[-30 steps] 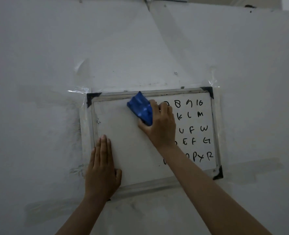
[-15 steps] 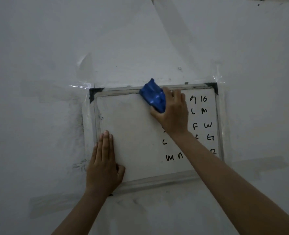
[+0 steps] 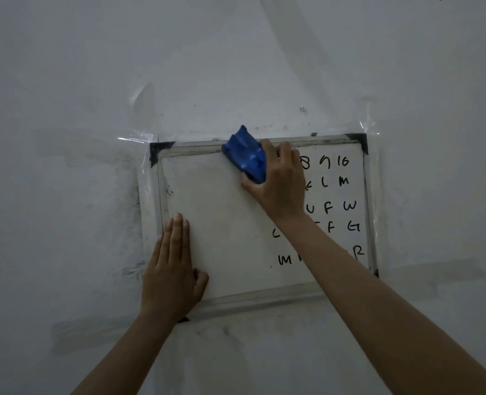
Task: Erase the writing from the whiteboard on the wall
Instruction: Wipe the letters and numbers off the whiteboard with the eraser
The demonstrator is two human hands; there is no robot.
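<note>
Our right forearm is hiding some black letters (image 3: 334,206) on the taped whiteboard (image 3: 230,223) on a scuffed white wall (image 3: 65,81). Our right hand (image 3: 281,183) is gripping the blue eraser (image 3: 247,156), now lower and covering less writing than half a second ago; our left hand (image 3: 173,269) is pressing flat, fingers together.

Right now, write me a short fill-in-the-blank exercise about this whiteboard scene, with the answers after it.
1. The right hand holds an eraser coloured ____.
2. The left hand lies flat on the whiteboard's lower ____ corner.
3. The writing that remains is on the board's ____ side.
4. The eraser sits against the board's ____ edge.

Missing words: blue; left; right; top
</note>
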